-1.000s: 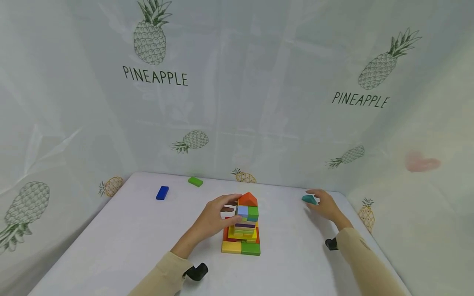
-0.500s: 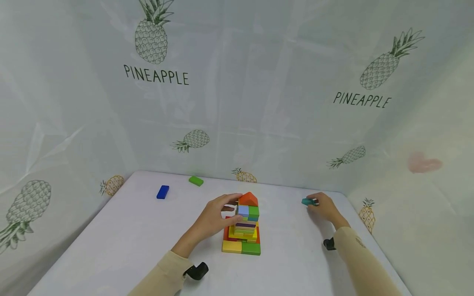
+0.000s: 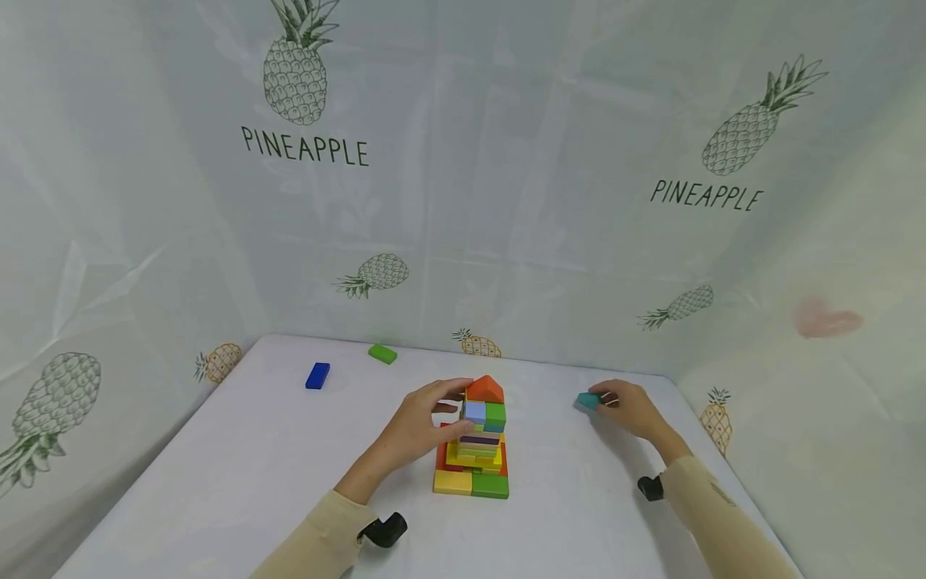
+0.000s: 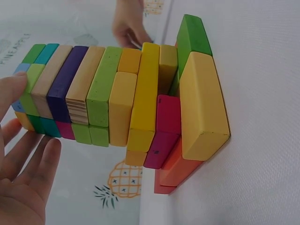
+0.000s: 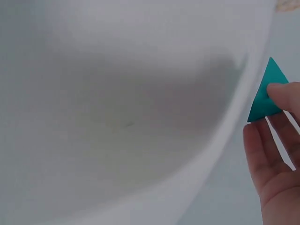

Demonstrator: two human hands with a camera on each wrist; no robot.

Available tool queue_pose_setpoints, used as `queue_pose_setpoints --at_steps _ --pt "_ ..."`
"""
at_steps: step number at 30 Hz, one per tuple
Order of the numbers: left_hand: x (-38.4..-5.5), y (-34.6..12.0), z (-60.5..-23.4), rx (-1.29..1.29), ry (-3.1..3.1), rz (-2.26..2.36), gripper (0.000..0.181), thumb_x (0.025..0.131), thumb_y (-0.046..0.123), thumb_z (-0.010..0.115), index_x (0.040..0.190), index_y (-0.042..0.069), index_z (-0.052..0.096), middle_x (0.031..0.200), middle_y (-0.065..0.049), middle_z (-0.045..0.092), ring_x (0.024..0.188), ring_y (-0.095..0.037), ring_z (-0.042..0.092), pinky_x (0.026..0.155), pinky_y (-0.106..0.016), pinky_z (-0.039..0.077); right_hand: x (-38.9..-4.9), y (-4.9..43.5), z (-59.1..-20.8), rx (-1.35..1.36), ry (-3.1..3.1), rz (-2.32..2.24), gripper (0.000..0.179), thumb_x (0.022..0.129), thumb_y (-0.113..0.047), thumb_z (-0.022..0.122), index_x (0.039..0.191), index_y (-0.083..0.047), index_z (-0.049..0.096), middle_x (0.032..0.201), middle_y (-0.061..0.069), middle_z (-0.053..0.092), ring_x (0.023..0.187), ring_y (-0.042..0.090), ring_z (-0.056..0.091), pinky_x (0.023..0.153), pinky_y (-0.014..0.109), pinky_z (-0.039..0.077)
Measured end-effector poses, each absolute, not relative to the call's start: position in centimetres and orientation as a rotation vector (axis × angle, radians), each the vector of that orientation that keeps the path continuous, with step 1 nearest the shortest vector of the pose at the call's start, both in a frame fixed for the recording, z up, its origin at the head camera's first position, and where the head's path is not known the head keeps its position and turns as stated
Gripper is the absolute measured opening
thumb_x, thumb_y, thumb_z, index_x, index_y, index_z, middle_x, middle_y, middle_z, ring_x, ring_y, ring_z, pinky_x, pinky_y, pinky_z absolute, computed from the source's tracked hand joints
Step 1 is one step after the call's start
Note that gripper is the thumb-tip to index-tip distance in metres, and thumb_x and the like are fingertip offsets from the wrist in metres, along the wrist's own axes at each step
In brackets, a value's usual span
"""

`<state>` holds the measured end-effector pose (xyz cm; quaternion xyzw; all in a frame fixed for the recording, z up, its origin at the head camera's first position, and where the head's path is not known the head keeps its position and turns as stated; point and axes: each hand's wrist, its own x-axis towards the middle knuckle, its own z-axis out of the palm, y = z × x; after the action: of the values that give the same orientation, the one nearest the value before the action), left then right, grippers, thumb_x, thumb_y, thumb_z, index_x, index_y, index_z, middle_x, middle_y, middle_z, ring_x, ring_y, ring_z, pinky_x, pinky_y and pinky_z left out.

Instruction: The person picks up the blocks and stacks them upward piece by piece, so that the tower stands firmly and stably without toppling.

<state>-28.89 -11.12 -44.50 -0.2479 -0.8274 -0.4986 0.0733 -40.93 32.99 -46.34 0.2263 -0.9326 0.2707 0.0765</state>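
A tower (image 3: 477, 460) of colourful wooden blocks stands mid-table in the head view, topped by an orange triangular block (image 3: 486, 390). From its left side my left hand (image 3: 412, 422) holds the upper layers between thumb and fingers. The left wrist view shows the thumb (image 4: 14, 89) on light blue and green blocks near the top, with the fingers at the adjoining face. Off to the right, my right hand (image 3: 631, 408) pinches a teal triangular block (image 5: 263, 101) between thumb and fingertips. That block hangs over the table, its shadow below.
On the white table (image 3: 239, 474), a blue block (image 3: 317, 375) lies at the back left, with a green block (image 3: 383, 354) near the back edge. A pale curtain (image 3: 506, 201) printed with pineapples hangs behind the table and along its sides.
My right hand has drawn the teal triangular block a little left and towards me, turning it in the fingers. The left hand and the tower have stayed in place.
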Motion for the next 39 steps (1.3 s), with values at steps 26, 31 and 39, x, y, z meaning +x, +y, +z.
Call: queue_pose_setpoints --at_steps 26,31,39 --pt "-28.8 -11.1 -44.4 -0.768 -2.476 -1.471 0.067 0.096 0.034 0.082 0.156 0.029 0.053 0.144 0.006 0.063 0.124 -0.021 0.067 0.106 -0.044 0.057 -29.6 19.2 -35.7 1.217 -2.541 0.955 0.037 0.088 0.002 0.084 0.121 -0.015 0.078 0.113 -0.004 0.068 0.099 0.012 0.072 0.088 0.036 0.064" --pt "-28.8 -11.3 -44.4 -0.779 -2.483 -1.468 0.067 0.096 0.034 0.082 0.155 0.031 0.053 0.144 0.010 0.062 0.124 -0.018 0.066 0.107 -0.036 0.056 -29.3 17.4 -35.9 1.280 -2.542 0.916 0.035 0.089 -0.002 0.084 0.122 -0.014 0.078 0.113 -0.003 0.068 0.099 0.012 0.070 0.087 0.035 0.065" --pt "-28.9 -11.3 -44.4 -0.788 -2.486 -1.453 0.066 0.095 0.033 0.082 0.155 0.031 0.053 0.146 0.011 0.061 0.127 -0.021 0.065 0.108 -0.035 0.055 -29.3 16.2 -36.6 1.274 -2.526 0.918 0.040 0.088 0.000 0.085 0.125 -0.012 0.076 0.114 -0.002 0.068 0.100 0.013 0.071 0.089 0.031 0.064"
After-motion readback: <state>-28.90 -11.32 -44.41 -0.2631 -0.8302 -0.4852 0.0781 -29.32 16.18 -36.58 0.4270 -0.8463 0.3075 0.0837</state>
